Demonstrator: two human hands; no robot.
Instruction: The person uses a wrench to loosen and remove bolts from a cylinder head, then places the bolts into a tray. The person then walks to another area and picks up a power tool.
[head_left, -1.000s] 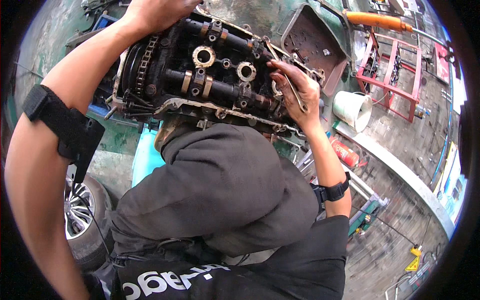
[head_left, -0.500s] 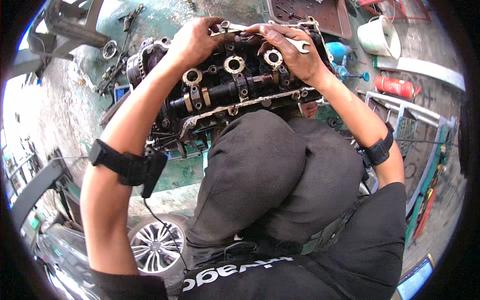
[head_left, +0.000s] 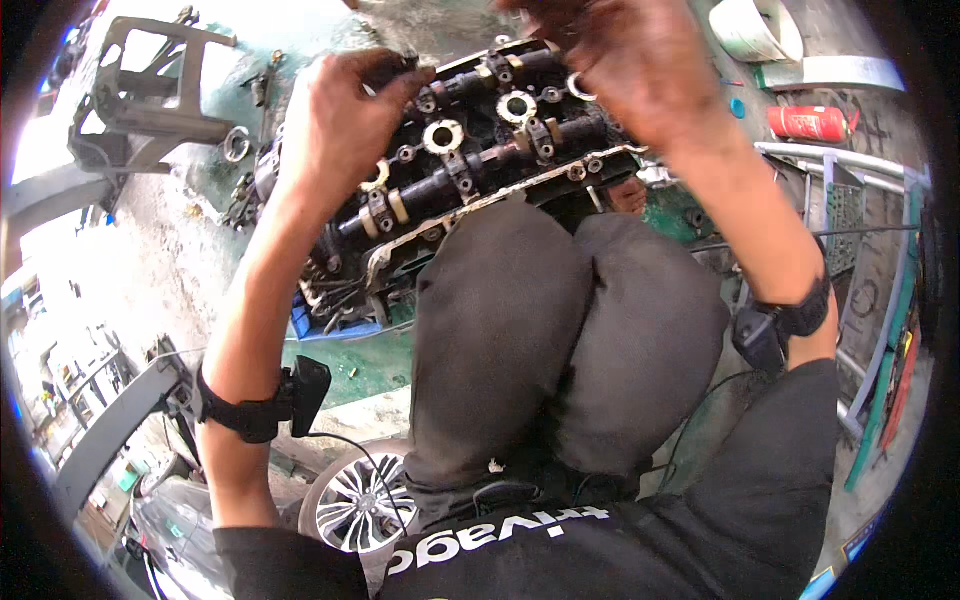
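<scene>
In front of my knees lies a dark, oily engine cylinder head [head_left: 490, 158] with camshafts and several pale round ports along it. Over its far left end is my left hand [head_left: 345, 120], its fingers and thumb curled toward each other by a small dark piece that I cannot make out. My right hand [head_left: 640, 85] is raised above the far right part of the engine, smeared by motion. Whether it holds anything does not show. No wrench can be seen now.
A grey plastic stool [head_left: 150, 90] stands at the far left. To the right are a white bucket [head_left: 750, 35], a red fire extinguisher [head_left: 812, 123] and a metal frame [head_left: 835, 165]. A car wheel [head_left: 365, 500] lies beside my left leg.
My right hand, earlier holding a wrench at the engine's far edge, has lifted and moved right. My left hand has shifted left and slightly nearer. The view has turned a little.
</scene>
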